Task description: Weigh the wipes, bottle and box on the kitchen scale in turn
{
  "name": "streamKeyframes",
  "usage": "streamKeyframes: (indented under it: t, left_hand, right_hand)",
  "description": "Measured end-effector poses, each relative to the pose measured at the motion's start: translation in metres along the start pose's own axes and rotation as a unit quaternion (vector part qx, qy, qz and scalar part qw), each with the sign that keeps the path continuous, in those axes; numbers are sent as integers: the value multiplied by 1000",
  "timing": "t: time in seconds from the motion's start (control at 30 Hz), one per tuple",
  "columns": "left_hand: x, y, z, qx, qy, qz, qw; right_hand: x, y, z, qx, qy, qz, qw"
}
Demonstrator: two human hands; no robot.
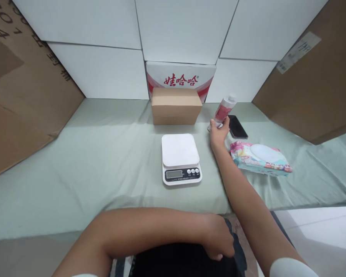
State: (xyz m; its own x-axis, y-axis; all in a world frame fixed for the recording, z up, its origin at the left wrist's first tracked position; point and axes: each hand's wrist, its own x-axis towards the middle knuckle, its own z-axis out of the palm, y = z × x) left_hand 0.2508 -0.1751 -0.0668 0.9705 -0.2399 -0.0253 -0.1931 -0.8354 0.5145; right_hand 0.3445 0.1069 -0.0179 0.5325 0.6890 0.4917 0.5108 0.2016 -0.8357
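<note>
Right hand [218, 132] grip closed round tilted bottle [225, 109], beside phone [237, 127].

Box [175, 106] behind scale [181, 158]; bottle [225, 109], phone [237, 126], wipes [259, 158] right.

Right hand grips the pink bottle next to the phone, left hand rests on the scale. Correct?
Not quite. In the head view the left hand rests low at the person's lap, well short of the scale. The right hand does grip the pink bottle beside the phone.
</note>
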Motion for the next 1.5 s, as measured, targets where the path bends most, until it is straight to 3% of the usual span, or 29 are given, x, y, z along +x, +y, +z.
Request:
streamKeyframes:
  t: [0.1, 0.2, 0.27, 0.37, 0.43, 0.5, 0.6, 0.7, 0.8, 0.87, 1.0, 1.1, 1.2, 1.3, 1.4, 1.5]
  left_hand:
    - [-6, 8, -12, 5, -16, -5, 1000]
    - [-18, 17, -28, 27, 20, 9, 999]
    - [-29, 21, -41, 21, 68, 8, 997]
    - [-43, 23, -68, -56, 177, -48, 981]
    - [-47, 20, -88, -130, 269, -138, 944]
    - [-48, 15, -110, -183, 350, -249, 884]
    - [-45, 0, -141, -216, 418, -365, 803]
    - [-38, -25, -164, -228, 426, -397, 780]
    - [-29, -55, -175, -231, 376, -400, 803]
    - [-23, -72, -177, -229, 355, -405, 811]
    - [-17, -94, -177, -233, 374, -356, 824]
    - [-18, -100, -178, -238, 401, -292, 835]
    - [-25, -95, -180, -251, 403, -302, 827]
    - [-50, -80, -182, -243, 421, -312, 816]
    - [-96, -54, -183, -220, 471, -298, 800]
    - [-157, -29, -181, -192, 519, -334, 763]
  right_hand:
    - [-6, -16, -5, -48, 4, 18, 999]
    - [-28, -49, -28, -50, 3, -15, 999]
    - [-50, -74, -60, -10, -25, -57, 998]
    - [-78, -91, -132, 10, -34, -136, 990]
    - [-83, -80, -189, -13, 6, -180, 984]
    - [-74, -53, -242, -80, 17, -178, 981]
    - [-45, -6, -303, -114, -49, -60, 990]
    - [-17, 28, -330, -74, -130, 56, 987]
    - [-3, 46, -326, -21, -192, 102, 976]
    - [0, 52, -317, -24, -208, 91, 974]
    - [-5, 62, -303, -73, -178, 23, 981]
    - [-12, 66, -299, -55, -150, 15, 987]
    - [-19, 59, -294, -31, -127, 23, 991]
    - [-25, 35, -277, -13, -112, -3, 994]
    - [-33, -4, -242, 34, -113, -64, 991]
    - [-44, -48, -186, 109, -137, -96, 980]
